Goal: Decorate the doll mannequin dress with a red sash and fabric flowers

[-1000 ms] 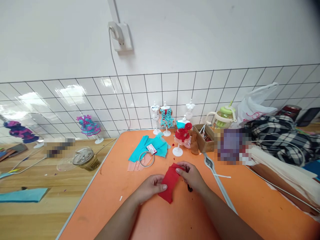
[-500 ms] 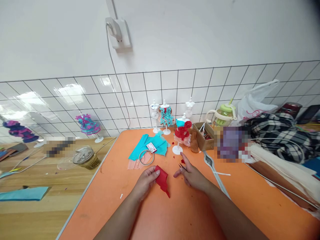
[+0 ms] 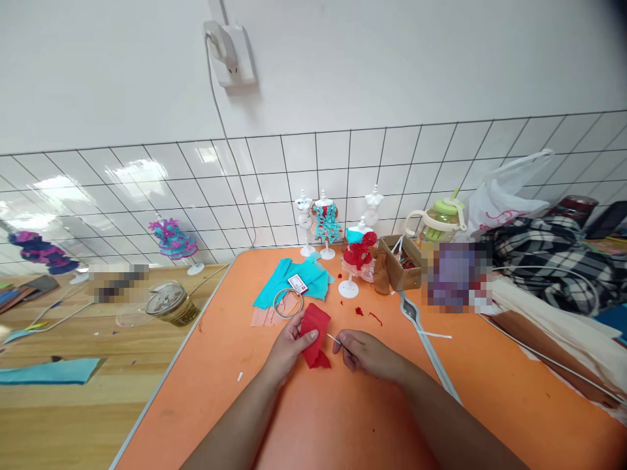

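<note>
My left hand (image 3: 288,349) pinches a piece of red cloth (image 3: 315,333) between thumb and fingers, just above the orange table. The cloth hangs with a ragged lower end. Closed around small scissors (image 3: 334,339) is my right hand (image 3: 360,351); their thin metal blades point left at the cloth's right edge, and the handles are hidden in the fingers. Beyond the hands stands a mini dress form (image 3: 360,254) with a turquoise top and red ruffles. Red scraps (image 3: 359,311) and a curled red strip (image 3: 375,318) lie near its base.
Turquoise cloth (image 3: 274,284) lies under a metal ring (image 3: 288,303) and a tag. Several other dress forms stand by the tiled wall. To the right are a wooden box (image 3: 406,277), a long zipper (image 3: 428,352), a green-lidded bottle (image 3: 435,222) and checked fabric (image 3: 529,258).
My right hand has turned, bringing the scissors' blades toward the cloth. The red cloth is held more upright and flatter. A curled red strip now shows on the table.
</note>
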The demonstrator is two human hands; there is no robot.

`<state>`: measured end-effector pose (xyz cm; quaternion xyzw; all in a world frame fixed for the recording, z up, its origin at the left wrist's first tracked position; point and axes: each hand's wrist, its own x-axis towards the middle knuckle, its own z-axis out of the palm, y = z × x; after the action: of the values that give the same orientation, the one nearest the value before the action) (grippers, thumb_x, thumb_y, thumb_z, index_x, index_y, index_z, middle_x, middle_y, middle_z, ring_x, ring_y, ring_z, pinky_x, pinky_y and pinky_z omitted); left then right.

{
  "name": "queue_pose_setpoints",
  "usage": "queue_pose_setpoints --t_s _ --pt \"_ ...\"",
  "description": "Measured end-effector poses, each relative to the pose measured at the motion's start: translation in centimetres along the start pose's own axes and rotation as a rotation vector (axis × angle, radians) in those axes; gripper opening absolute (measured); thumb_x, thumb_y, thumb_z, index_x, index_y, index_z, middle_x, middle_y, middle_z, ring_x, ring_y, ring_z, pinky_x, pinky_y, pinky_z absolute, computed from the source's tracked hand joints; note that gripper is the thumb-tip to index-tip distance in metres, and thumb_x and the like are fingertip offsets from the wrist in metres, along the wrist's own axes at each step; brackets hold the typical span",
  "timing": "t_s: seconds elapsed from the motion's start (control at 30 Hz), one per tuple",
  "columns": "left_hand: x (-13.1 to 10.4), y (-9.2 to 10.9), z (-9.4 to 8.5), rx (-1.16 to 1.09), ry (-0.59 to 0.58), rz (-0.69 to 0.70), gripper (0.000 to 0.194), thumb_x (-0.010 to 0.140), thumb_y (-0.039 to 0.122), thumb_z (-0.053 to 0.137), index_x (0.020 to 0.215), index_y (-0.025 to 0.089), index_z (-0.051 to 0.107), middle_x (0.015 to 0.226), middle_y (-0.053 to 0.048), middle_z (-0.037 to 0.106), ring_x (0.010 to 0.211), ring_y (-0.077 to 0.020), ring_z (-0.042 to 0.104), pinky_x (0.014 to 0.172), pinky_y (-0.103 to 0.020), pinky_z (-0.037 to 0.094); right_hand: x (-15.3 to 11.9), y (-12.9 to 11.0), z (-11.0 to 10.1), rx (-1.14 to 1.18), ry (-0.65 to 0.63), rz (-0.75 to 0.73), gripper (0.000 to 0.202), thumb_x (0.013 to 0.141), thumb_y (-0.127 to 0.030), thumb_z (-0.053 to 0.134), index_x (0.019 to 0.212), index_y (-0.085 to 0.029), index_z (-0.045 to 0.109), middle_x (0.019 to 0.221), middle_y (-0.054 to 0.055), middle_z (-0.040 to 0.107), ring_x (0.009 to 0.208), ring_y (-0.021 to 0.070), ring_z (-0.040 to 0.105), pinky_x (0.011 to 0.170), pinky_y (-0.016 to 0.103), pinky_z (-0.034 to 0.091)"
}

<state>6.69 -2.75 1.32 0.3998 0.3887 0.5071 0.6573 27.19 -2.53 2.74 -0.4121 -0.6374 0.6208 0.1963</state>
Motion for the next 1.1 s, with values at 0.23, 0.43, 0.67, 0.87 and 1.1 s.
queue_pose_setpoints --t_s 0.23,0.43,0.67,0.87,1.1 --pt "0.2 -0.2 0.2 0.058 0.062 0.029 0.059 0.068 0.028 0.076 0.122 0.02 0.053 0.105 -0.007 0.066 0.084 -0.0164 0.062 0.076 -0.025 0.045 0.4 0.0 0.7 0.106 0.006 0.037 0.047 0.09 -0.058 0.023 0.088 -0.02 0.051 0.054 -0.006 0.045 0.032 0.0064 0.033 0.03 0.018 0.028" --pt "0.1 0.1 0.3 0.067 0.043 0.034 0.067 0.071 0.028 0.074 0.132 0.022 0.046 0.103 -0.007 0.066 0.085 -0.0165 0.061 0.075 -0.024 0.045 0.5 0.5 1.1 0.018 0.076 0.011 0.046 0.092 -0.055 0.024 0.083 -0.019 0.053 0.052 -0.005 0.044 0.038 0.0065 0.034 0.036 0.017 0.027" --pt "0.0 0.0 0.5 0.048 0.051 0.03 0.073 0.072 0.027 0.073 0.138 0.023 0.04 0.102 -0.007 0.067 0.082 -0.017 0.062 0.076 -0.026 0.045 0.9 0.3 1.8 0.053 0.086 0.009 0.048 0.091 -0.056 0.023 0.081 -0.019 0.051 0.053 -0.005 0.041 0.041 0.0077 0.032 0.04 0.02 0.026" --pt "-0.1 0.0 0.6 -0.052 0.083 0.064 0.073 0.072 0.024 0.073 0.137 0.024 0.041 0.11 -0.009 0.065 0.092 -0.0188 0.061 0.077 -0.024 0.046 0.9 0.6 1.1 -0.046 0.14 -0.032 0.047 0.093 -0.05 0.022 0.076 -0.018 0.052 0.053 -0.004 0.041 0.048 0.0092 0.036 0.048 0.021 0.029" --pt "-0.2 0.1 0.8 -0.027 0.045 0.032 0.08 0.068 0.024 0.076 0.138 0.026 0.038 0.117 -0.008 0.063 0.088 -0.0182 0.063 0.077 -0.026 0.047 1.0 0.6 1.4 -0.036 0.106 -0.065 0.047 0.093 -0.053 0.023 0.079 -0.018 0.052 0.055 -0.004 0.042 0.05 0.0101 0.037 0.049 0.022 0.03"
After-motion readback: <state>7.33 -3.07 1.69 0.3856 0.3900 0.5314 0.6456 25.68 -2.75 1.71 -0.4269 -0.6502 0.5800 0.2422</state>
